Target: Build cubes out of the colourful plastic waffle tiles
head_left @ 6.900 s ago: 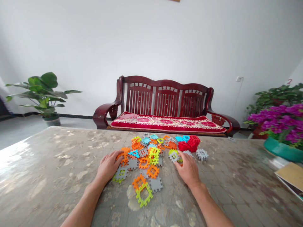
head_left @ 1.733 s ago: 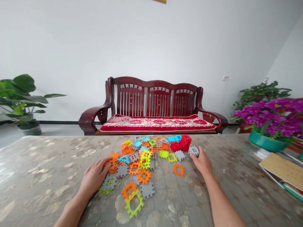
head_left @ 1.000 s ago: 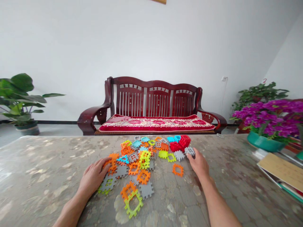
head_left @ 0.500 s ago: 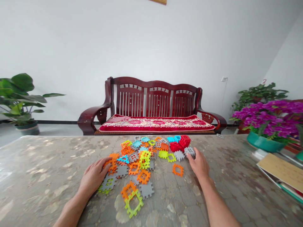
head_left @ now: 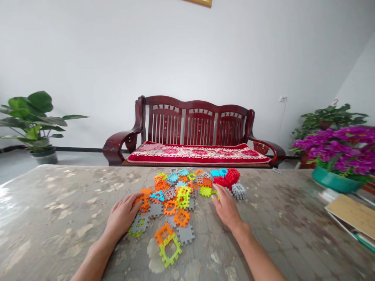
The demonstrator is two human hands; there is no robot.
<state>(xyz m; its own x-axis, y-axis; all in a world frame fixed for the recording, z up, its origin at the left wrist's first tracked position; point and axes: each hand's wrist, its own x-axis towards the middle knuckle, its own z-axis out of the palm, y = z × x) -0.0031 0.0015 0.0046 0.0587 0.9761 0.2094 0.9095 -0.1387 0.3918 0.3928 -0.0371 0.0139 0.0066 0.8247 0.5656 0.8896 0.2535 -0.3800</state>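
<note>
Interlocking plastic puzzle blocks in several colours lie in a loose pile on the table (head_left: 93, 191). My left hand (head_left: 123, 215) rests at the pile's left edge, its fingers stretched over orange blocks (head_left: 145, 196) beside a grey block with a window cut-out (head_left: 141, 223). On the pile's right side my right hand (head_left: 227, 208) reaches forward with fingers extended, by a lime-green block (head_left: 205, 191). It partly covers a second lime-green block. Grey blocks (head_left: 239, 191) and red blocks (head_left: 233, 176) sit just beyond it. A lime-green frame block (head_left: 170, 251) lies nearest me.
A wooden bench (head_left: 193, 121) with a red patterned cushion (head_left: 199, 153) stands behind the table. At right are purple flowers in a green pot (head_left: 336, 179) and a brown folder (head_left: 353, 214). One small grey block (head_left: 277, 170) lies near the far edge.
My right hand has moved left, away from the grey blocks, and now covers where the single orange frame block lay. My left hand stays on the orange blocks. The view has shifted slightly.
</note>
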